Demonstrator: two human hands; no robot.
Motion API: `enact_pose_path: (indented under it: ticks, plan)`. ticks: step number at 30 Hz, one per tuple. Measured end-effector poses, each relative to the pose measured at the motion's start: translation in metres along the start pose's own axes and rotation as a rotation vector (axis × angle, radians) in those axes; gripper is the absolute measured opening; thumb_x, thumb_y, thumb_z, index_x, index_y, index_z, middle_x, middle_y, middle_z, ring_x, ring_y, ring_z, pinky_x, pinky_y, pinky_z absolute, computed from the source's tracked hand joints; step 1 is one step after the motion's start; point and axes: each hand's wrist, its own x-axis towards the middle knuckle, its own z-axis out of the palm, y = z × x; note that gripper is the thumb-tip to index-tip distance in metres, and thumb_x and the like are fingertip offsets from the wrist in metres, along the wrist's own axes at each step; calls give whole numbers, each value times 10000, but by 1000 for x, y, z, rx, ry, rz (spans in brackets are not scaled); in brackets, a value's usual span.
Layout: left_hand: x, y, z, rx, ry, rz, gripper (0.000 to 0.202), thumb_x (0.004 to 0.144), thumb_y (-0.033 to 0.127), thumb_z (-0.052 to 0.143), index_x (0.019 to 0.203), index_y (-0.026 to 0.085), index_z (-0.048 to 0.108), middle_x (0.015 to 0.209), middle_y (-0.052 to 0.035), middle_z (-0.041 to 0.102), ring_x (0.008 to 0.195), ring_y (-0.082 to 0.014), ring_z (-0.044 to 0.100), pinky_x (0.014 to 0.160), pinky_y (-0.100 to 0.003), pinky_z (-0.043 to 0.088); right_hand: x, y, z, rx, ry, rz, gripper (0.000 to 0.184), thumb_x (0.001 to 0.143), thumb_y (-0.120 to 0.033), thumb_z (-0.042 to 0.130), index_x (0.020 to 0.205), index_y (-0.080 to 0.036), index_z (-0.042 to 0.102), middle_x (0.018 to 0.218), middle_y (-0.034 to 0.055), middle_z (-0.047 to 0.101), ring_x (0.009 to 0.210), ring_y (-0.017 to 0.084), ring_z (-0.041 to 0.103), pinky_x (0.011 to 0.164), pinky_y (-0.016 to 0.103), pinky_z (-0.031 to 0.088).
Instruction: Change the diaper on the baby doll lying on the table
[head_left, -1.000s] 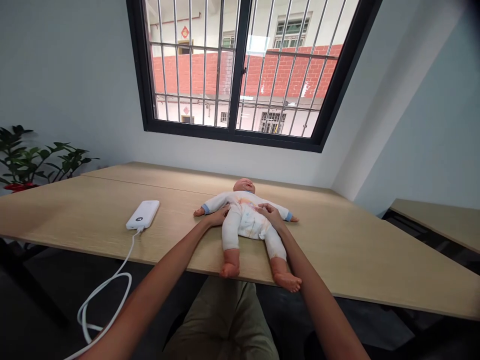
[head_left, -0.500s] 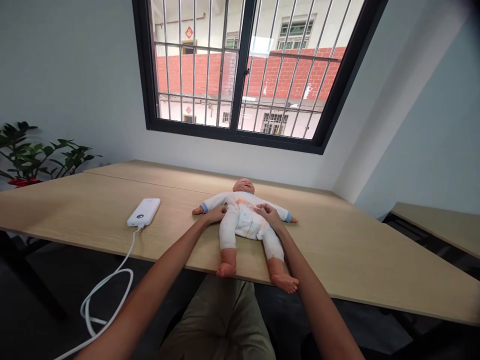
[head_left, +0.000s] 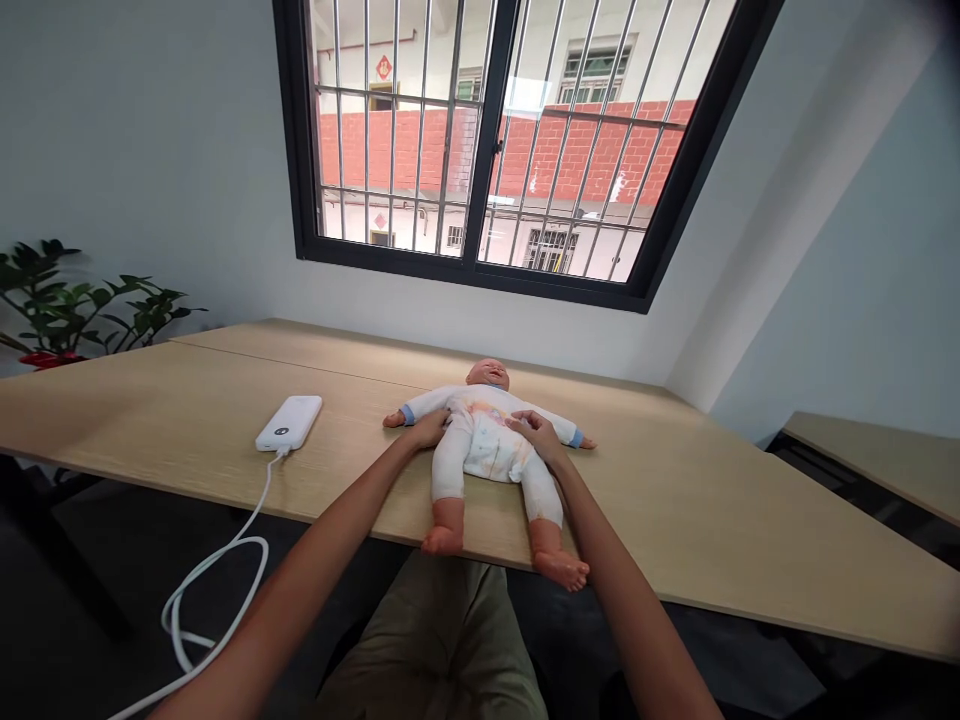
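Note:
A baby doll (head_left: 484,440) in a white romper lies on its back on the wooden table (head_left: 712,500), head toward the window, feet at the near edge. My left hand (head_left: 429,428) rests on the doll's side under its outstretched arm, fingers curled around the torso. On the other side of the torso sits my right hand (head_left: 534,432), its fingers bent over the cloth. Both hands hold the doll's body.
A white power bank (head_left: 289,423) lies on the table to the left, its white cable (head_left: 217,570) looping down off the edge. A potted plant (head_left: 67,310) stands at far left. A barred window (head_left: 510,140) fills the wall ahead. Another desk (head_left: 885,460) is at right.
The view has drifted slightly, and the doll's legs sit a little further left than before. My hands stay on the doll's sides.

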Motion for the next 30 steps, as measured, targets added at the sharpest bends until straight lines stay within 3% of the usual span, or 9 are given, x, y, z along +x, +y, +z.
enact_pose_path:
  ticks: [4,9,12,15,21,26,30]
  plan:
    - [3,5,-15,114,97,-1,29,603,156,610,585,176,620,665,-28,656,676,-188,551,682,-282,439,-1,0,1,-10,-2,8,432,622,-540,743,860,-192,651,946,58,677,877,219,598,790,347,477]
    - [7,8,-23,116,278,-36,219,731,283,545,534,195,505,546,-1,524,591,-158,469,574,-257,343,-1,1,0,-26,-17,6,446,626,-550,735,883,-194,654,961,63,678,901,232,595,798,357,470]
    - [9,11,-21,62,333,-56,361,784,406,514,497,216,405,470,22,410,495,-131,389,509,-258,277,0,-6,-1,-101,68,-83,415,627,-512,741,883,-198,652,1013,73,669,952,239,582,863,379,443]
    - [9,17,-21,-20,312,-54,454,777,512,519,480,224,332,434,45,318,432,-97,303,469,-248,231,5,-26,10,-191,129,-222,323,685,-464,708,881,-213,656,1037,70,667,968,230,578,882,378,424]
    - [4,30,-23,-131,235,2,508,646,631,657,517,190,441,462,53,352,443,-72,317,459,-221,244,23,-64,72,-275,-212,-290,263,740,-382,656,934,-205,674,912,50,689,768,174,600,717,309,452]
    - [4,27,-20,-179,207,34,505,562,627,732,566,166,527,518,41,430,493,-76,372,476,-208,287,34,-56,102,-252,-130,-260,380,780,-423,600,1090,-203,607,925,47,653,711,153,580,685,294,455]
    - [5,24,-18,-202,192,20,495,517,576,792,572,155,539,538,45,450,504,-69,386,473,-198,295,36,-45,103,-226,-86,-248,214,765,-419,574,806,-210,595,797,30,658,714,175,587,675,301,459]
